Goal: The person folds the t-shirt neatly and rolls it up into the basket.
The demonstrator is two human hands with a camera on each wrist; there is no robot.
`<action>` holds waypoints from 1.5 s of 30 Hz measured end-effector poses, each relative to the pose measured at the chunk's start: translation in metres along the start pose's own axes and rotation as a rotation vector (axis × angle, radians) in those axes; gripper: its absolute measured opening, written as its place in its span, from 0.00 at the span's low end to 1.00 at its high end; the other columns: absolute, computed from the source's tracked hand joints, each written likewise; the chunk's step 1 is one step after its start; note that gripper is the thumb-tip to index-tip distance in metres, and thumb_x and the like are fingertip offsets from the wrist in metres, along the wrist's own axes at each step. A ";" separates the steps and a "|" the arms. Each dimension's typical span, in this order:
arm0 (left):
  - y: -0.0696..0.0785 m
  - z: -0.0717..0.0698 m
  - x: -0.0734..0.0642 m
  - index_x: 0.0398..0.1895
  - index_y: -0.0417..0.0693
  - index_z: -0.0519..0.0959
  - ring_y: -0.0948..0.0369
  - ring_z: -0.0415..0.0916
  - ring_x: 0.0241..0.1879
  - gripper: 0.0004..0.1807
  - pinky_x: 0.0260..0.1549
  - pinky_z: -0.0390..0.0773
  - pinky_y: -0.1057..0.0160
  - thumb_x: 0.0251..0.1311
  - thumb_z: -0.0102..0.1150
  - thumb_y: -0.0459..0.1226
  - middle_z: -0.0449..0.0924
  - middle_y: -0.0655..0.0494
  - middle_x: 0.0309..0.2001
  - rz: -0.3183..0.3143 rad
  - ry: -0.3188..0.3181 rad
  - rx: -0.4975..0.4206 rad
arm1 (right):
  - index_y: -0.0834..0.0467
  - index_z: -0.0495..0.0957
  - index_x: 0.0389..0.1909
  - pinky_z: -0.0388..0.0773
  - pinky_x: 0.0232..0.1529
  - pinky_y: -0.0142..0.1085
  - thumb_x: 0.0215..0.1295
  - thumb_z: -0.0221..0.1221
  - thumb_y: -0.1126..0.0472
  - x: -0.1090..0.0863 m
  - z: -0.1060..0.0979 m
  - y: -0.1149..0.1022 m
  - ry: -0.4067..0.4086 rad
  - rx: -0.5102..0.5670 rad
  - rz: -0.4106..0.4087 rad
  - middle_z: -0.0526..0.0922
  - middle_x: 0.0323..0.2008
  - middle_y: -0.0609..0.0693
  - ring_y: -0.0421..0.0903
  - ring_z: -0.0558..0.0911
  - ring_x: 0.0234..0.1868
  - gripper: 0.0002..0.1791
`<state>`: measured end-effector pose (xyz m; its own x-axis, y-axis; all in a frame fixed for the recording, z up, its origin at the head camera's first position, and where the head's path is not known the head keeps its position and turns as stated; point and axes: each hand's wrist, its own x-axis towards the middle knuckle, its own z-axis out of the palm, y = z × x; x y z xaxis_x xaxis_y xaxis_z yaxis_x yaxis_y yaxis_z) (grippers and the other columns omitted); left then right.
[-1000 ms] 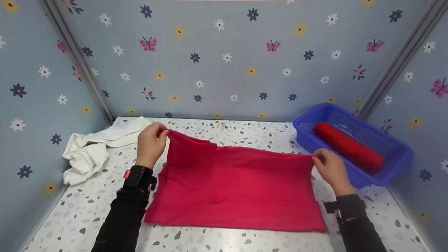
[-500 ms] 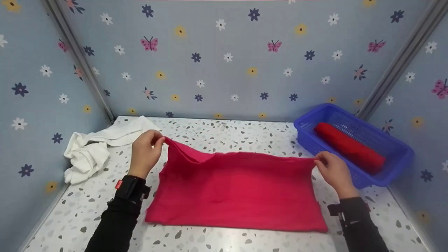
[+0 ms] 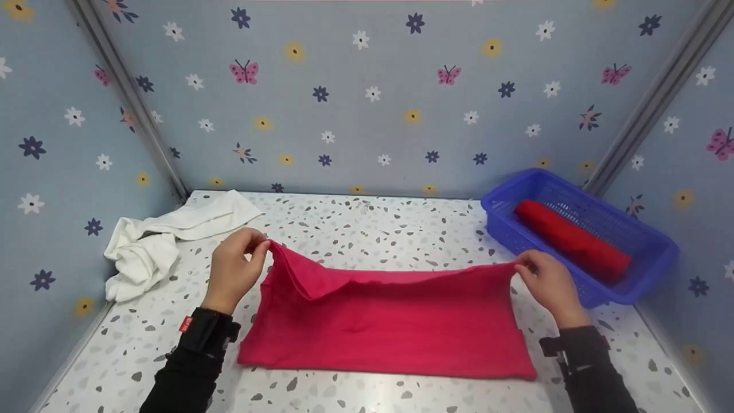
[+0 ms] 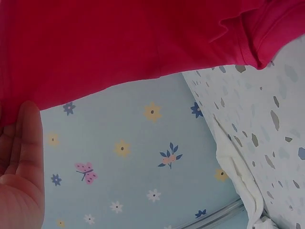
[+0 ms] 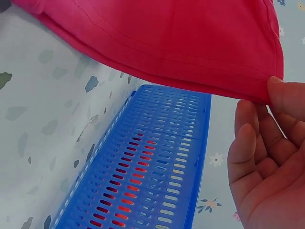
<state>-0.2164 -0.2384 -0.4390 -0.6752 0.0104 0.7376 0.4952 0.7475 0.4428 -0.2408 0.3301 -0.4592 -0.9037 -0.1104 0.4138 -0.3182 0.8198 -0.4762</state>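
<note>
A folded pinkish-red garment, which looks like a T-shirt (image 3: 390,327), lies across the speckled table with its far edge lifted. My left hand (image 3: 235,267) pinches its far left corner between thumb and fingers. At the far right corner, my right hand (image 3: 550,284) pinches the cloth the same way. Between the hands the raised edge sags toward me, and a flap droops near the left one. Stitched hem lines show on the shirt (image 5: 181,52) in the right wrist view. The left wrist view shows the left hand (image 4: 21,167) at the cloth's edge.
A blue plastic basket (image 3: 654,252) with a rolled red cloth (image 3: 573,241) in it stands at the back right, close beyond the right hand. White crumpled cloth (image 3: 143,258) lies at the back left. Flower-patterned walls (image 3: 367,69) enclose the table (image 3: 344,223) at back and sides.
My left hand has come down and nearer to me with its corner, and the right one slightly so. The shirt's far edge has folded over toward me and sagged.
</note>
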 end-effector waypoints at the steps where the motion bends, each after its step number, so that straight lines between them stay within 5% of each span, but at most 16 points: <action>1: 0.001 -0.001 -0.003 0.36 0.37 0.81 0.52 0.81 0.34 0.07 0.37 0.80 0.60 0.62 0.70 0.21 0.82 0.47 0.32 0.013 0.002 -0.004 | 0.65 0.83 0.41 0.80 0.48 0.59 0.69 0.66 0.72 -0.001 0.000 0.000 0.002 0.000 -0.007 0.84 0.37 0.59 0.59 0.82 0.41 0.03; 10: 0.009 -0.014 -0.025 0.34 0.41 0.81 0.57 0.80 0.30 0.12 0.37 0.73 0.76 0.56 0.71 0.19 0.82 0.53 0.30 0.093 -0.016 -0.040 | 0.66 0.83 0.41 0.79 0.50 0.60 0.69 0.65 0.74 -0.004 0.001 0.005 -0.016 0.007 -0.003 0.84 0.38 0.61 0.61 0.83 0.43 0.04; 28: 0.008 -0.027 -0.055 0.32 0.46 0.81 0.66 0.78 0.29 0.17 0.32 0.77 0.75 0.49 0.72 0.18 0.81 0.63 0.28 0.155 -0.135 -0.172 | 0.67 0.83 0.43 0.80 0.51 0.59 0.70 0.64 0.73 -0.006 0.000 0.006 -0.049 0.014 0.024 0.85 0.40 0.62 0.60 0.83 0.44 0.04; 45: 0.002 -0.038 -0.076 0.31 0.54 0.82 0.67 0.80 0.28 0.22 0.33 0.79 0.75 0.48 0.72 0.17 0.80 0.67 0.28 0.116 -0.275 -0.303 | 0.67 0.82 0.40 0.80 0.49 0.59 0.70 0.65 0.72 -0.009 0.002 0.009 -0.055 0.004 0.013 0.84 0.38 0.60 0.60 0.83 0.42 0.02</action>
<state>-0.1432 -0.2623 -0.4751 -0.7060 0.2903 0.6459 0.6870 0.5021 0.5253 -0.2361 0.3373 -0.4685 -0.9220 -0.1304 0.3645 -0.3074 0.8191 -0.4844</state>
